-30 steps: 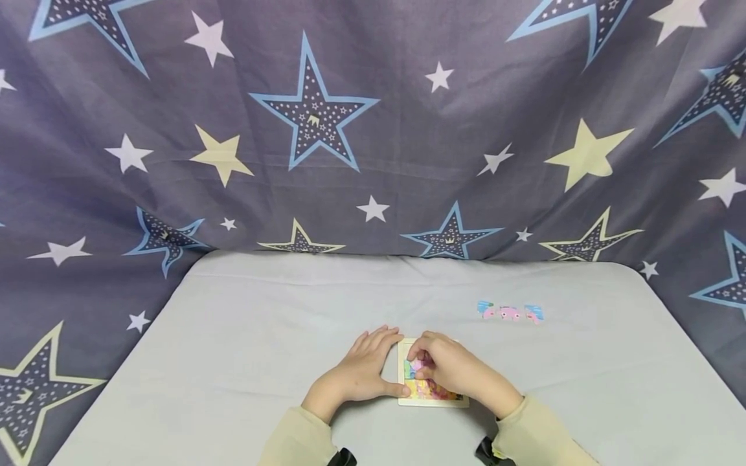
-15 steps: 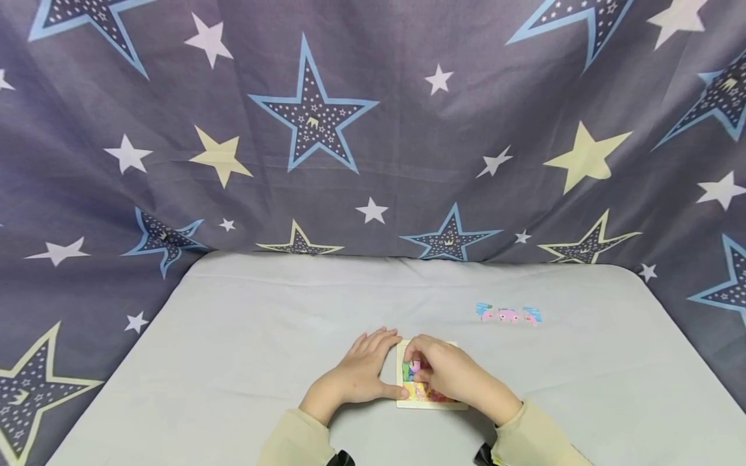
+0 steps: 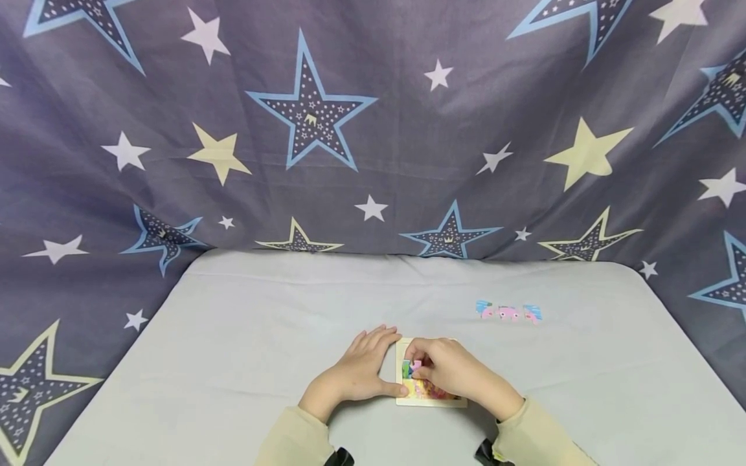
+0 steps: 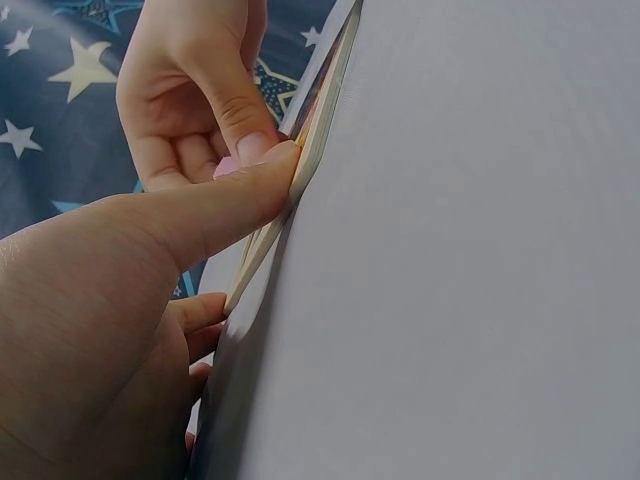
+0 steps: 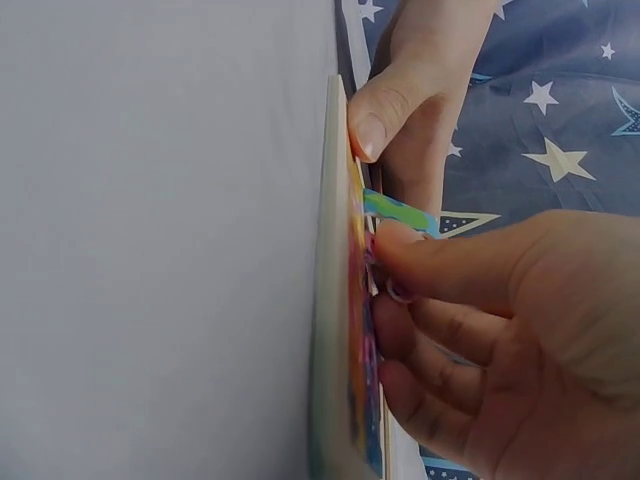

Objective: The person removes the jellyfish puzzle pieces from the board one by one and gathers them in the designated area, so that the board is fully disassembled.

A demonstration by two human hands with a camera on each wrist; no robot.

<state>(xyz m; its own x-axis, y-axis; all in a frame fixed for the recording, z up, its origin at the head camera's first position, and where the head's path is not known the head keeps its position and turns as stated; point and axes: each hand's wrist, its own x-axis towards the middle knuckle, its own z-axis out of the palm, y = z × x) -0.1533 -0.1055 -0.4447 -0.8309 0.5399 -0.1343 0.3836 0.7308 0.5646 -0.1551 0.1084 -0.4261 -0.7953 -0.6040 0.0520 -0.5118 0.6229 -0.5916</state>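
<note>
A small picture puzzle board (image 3: 431, 404) with a cream frame lies on the grey surface, its lower part filled with yellow and red picture. My left hand (image 3: 358, 370) rests at the board's left side, fingers spread, thumb on the frame's lower left corner. Over the board, my right hand (image 3: 454, 370) pinches a puzzle piece (image 5: 400, 212) between thumb and fingers. Green and blue show on that piece in the right wrist view, where it stands tilted up from the board. A pink bit (image 4: 226, 167) shows beside the right thumb in the left wrist view. The right hand hides the board's upper right.
Three loose puzzle pieces (image 3: 508, 313), pink and blue, lie in a row behind the board to the right. A dark curtain (image 3: 396, 129) printed with stars hangs along the back edge of the grey cloth-covered table (image 3: 262, 323).
The right hand shifts only slightly over the board, still pinching the puzzle piece. My left hand stays at the frame, and the three loose pieces keep their places.
</note>
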